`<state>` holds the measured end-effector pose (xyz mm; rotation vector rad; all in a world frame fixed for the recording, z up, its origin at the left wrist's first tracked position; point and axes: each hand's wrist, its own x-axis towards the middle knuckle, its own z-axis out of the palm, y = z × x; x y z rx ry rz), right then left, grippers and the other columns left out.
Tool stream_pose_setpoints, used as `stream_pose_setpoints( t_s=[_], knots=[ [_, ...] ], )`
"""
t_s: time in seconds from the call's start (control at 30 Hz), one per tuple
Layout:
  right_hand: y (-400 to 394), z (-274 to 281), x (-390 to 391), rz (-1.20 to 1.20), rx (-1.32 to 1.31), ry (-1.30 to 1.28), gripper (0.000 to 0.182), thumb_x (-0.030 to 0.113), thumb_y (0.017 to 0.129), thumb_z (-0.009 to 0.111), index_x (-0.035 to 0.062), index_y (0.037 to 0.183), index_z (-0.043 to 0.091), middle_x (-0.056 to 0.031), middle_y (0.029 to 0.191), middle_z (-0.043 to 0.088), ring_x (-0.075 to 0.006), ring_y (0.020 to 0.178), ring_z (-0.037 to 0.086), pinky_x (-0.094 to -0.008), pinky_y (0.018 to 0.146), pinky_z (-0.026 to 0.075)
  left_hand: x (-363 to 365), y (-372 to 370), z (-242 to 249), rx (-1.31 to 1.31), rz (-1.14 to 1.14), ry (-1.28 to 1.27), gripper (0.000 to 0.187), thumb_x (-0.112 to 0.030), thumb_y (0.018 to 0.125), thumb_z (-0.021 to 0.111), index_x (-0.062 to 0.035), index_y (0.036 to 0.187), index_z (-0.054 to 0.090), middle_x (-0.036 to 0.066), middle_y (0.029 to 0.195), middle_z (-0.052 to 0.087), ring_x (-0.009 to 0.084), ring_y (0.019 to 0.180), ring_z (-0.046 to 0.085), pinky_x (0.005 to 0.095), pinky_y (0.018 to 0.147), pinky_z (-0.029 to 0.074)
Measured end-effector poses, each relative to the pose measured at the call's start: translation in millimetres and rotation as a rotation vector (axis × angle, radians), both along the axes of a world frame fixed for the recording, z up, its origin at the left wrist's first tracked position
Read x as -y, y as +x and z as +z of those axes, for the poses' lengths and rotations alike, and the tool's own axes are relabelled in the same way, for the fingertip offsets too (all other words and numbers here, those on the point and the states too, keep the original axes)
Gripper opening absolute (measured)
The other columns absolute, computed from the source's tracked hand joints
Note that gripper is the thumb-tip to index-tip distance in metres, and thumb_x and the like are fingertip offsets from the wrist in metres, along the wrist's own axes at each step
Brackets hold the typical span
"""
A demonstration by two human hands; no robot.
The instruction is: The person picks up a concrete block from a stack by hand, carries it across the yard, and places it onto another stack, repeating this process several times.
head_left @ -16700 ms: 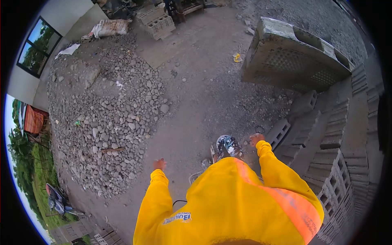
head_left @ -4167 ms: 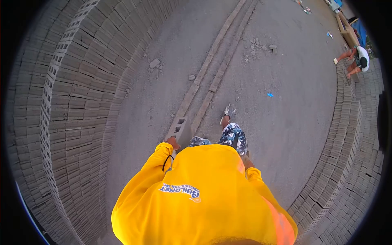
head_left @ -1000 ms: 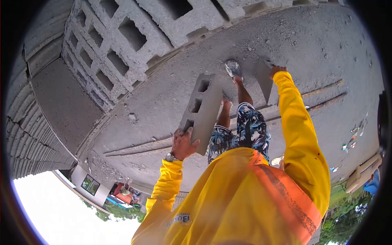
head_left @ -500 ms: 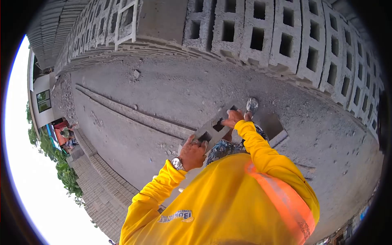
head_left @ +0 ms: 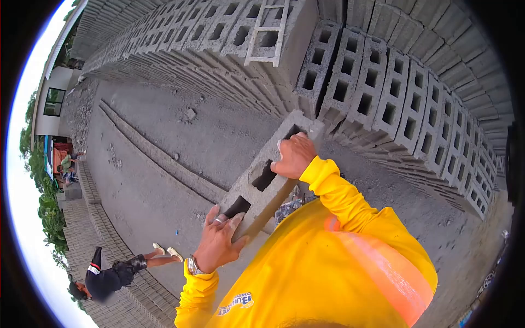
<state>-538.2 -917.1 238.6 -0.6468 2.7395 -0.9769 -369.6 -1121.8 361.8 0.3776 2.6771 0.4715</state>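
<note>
Up and closer it had been brought since the frame half a second earlier: the hollow block (head_left: 266, 201), seen then down by the legs, was now held high just short of the block stack (head_left: 375, 121), tilted, its far end aimed at the stack's corner. Whether any contact had been made there could not be told.

And by both hands it was gripped! At the end away from the block stack, the left hand (head_left: 216, 240) was wrapped part-closed around the block, fingers laid over the top by the last hollow, thumb pressed along the side. At the end nearest the block stack, the right hand (head_left: 295, 156) was curled tightly over the edge, its fingers hooked towards the hollows.

Some danger was to be judged here. Skin could be pinched or scraped if the stack's corner were met while the right hand was so near it. A chipped edge could be caused by a hard knock, and a dropped block by a slip of that left thumb on rough concrete. Well away from the block stack, beyond the ground (head_left: 164, 218), a co-worker (head_left: 115, 279) was seen, apparently out of harm's way.
</note>
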Motion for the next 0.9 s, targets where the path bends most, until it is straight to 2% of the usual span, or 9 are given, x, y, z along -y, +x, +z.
stream_pose_setpoints(
  t_s=[0.07,0.17,0.23,0.4,0.6,0.77,0.9],
  knots=[
    [-27.7,36.0,-13.8,0.002,-0.166,-0.008,0.025,0.025,0.061,0.062,-0.0002,0.058,0.062,-0.021,0.063,0.061,-0.0346,0.065,0.06,-0.0403,0.075,0.041,-14.6,-18.3,15.3,-0.1,0.012,0.03,0.049,-0.019,0.071,0.069,-0.0013,0.115,0.056,0.017,0.088,0.065,0.0306,0.089,0.061,0.0491,0.108,0.019],
    [-82.2,80.2,-43.7,0.002,-0.256,0.071,0.024,0.023,0.059,0.061,-0.0011,0.058,0.061,-0.0215,0.063,0.061,-0.0357,0.062,0.059,-0.0405,0.073,0.042,-46.2,-57.5,18.2,-0.264,0.038,0.094,0.048,-0.018,0.071,0.068,-0.0011,0.114,0.056,0.017,0.086,0.066,0.0302,0.087,0.061,0.0491,0.109,0.018],
    [-125.3,98.8,-65.2,0.031,-0.225,0.153,0.033,0.029,0.061,0.066,-0.0026,0.066,0.061,-0.0213,0.067,0.061,-0.0358,0.072,0.058,-0.0422,0.072,0.045,-71.0,-92.1,9.0,-0.37,0.052,0.125,0.048,-0.018,0.071,0.068,-0.0011,0.115,0.056,0.017,0.086,0.066,0.0305,0.087,0.061,0.0489,0.109,0.018],
    [-245.2,97.0,-115.8,0.099,-0.36,0.168,0.03,0.028,0.059,0.066,-0.0011,0.061,0.059,-0.0219,0.067,0.061,-0.0378,0.068,0.058,-0.0426,0.073,0.045,-139.7,-191.6,-15.5,-0.487,0.126,0.152,0.047,-0.013,0.071,0.069,0.0007,0.114,0.056,0.02,0.089,0.065,0.033,0.089,0.06,0.0484,0.107,0.023],
    [-360.6,81.0,-147.2,0.153,-0.399,0.186,0.027,0.026,0.059,0.064,-0.0008,0.061,0.059,-0.0236,0.07,0.061,-0.0401,0.073,0.059,-0.043,0.076,0.046,-186.9,-291.5,-37.9,-0.57,0.154,0.157,0.048,-0.016,0.071,0.07,0.0051,0.113,0.056,0.023,0.089,0.062,0.0359,0.088,0.058,0.0477,0.105,0.027],
    [-410.3,66.6,-156.2,0.161,-0.385,0.181,0.026,0.025,0.058,0.065,-0.0007,0.063,0.058,-0.0232,0.071,0.062,-0.0397,0.07,0.058,-0.043,0.079,0.045,-203.1,-339.8,-55.4,-0.595,0.154,0.133,0.047,-0.016,0.072,0.069,0.0064,0.111,0.057,0.023,0.09,0.062,0.0365,0.088,0.058,0.0477,0.104,0.027],
    [-415.7,55.5,-162.6,0.129,-0.296,0.16,0.021,0.019,0.055,0.06,-0.0003,0.063,0.06,-0.0234,0.071,0.062,-0.0385,0.071,0.06,-0.04,0.083,0.043,-209.3,-352.7,-69.7,-0.56,0.169,0.149,0.047,-0.015,0.073,0.068,0.0066,0.112,0.056,0.022,0.09,0.063,0.0364,0.088,0.058,0.0487,0.104,0.027]
  ],
)
